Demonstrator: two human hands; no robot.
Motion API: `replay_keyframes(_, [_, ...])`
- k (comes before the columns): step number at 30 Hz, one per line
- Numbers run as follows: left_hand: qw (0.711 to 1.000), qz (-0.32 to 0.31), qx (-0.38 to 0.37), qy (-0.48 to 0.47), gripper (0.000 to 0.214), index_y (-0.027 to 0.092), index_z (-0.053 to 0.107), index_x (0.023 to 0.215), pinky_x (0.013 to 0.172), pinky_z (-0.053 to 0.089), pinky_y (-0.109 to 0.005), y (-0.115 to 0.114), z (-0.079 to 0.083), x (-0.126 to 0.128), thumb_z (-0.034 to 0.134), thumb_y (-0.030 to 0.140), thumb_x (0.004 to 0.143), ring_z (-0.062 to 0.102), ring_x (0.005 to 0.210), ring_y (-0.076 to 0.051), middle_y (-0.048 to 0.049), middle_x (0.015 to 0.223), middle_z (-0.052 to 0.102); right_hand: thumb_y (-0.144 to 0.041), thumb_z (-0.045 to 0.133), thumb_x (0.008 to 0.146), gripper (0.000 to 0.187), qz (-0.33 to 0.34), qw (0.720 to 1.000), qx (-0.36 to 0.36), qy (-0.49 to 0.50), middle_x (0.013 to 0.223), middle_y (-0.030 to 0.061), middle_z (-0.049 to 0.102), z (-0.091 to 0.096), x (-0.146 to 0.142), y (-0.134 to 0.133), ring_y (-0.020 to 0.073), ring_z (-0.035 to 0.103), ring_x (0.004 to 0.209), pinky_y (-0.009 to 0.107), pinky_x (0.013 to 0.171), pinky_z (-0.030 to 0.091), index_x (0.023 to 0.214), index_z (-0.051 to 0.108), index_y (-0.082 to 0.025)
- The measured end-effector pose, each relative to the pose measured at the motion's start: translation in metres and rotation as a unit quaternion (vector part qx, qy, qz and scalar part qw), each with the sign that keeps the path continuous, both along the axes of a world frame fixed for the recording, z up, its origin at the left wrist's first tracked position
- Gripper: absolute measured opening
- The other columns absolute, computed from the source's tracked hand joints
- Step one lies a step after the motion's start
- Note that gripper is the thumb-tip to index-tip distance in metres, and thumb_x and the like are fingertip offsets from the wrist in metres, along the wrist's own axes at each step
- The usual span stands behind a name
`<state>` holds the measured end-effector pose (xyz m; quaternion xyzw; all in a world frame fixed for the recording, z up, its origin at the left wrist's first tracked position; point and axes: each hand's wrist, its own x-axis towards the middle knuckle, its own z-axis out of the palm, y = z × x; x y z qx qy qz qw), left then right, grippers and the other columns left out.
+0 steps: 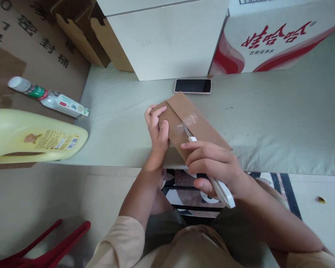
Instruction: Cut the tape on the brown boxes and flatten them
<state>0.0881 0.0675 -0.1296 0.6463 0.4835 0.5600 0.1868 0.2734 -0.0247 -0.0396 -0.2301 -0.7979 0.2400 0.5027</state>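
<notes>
A small brown cardboard box (pixel 209 128) lies slanted near the front edge of the covered surface. Across its seam sits a piece of clear tape (pixel 190 120). My left hand (pixel 158 128) grips the box's left end, thumb on top and fingers around the far side. In my right hand (pixel 214 162) is a white utility knife (pixel 223 193), its handle running back under the palm. The knife's blade (pixel 187 130) points at the seam beside the tape; whether it has cut in, I cannot tell.
A phone (pixel 193 86) lies behind the box, in front of white cartons (pixel 170 41) and a red-and-white carton (pixel 279 48). On the left are a clear bottle (pixel 53 100) and a yellow jug (pixel 39 136). Red chair legs (pixel 58 242) stand on the floor at lower left.
</notes>
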Motion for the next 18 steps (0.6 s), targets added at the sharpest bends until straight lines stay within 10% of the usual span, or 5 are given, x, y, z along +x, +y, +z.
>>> replay_keyframes(18, [0.999, 0.000, 0.026, 0.019, 0.050, 0.025, 0.065, 0.125, 0.125, 0.035, -0.050, 0.0032, -0.0036, 0.0013, 0.042, 0.063, 0.102, 0.050, 0.140, -0.030, -0.0112, 0.137, 0.057, -0.019, 0.063, 0.098, 0.014, -0.078, 0.996, -0.012, -0.029, 0.090, 0.0070, 0.075, -0.0008, 0.0009, 0.0011, 0.0229, 0.074, 0.119, 0.035, 0.109, 0.061, 0.084, 0.066, -0.019])
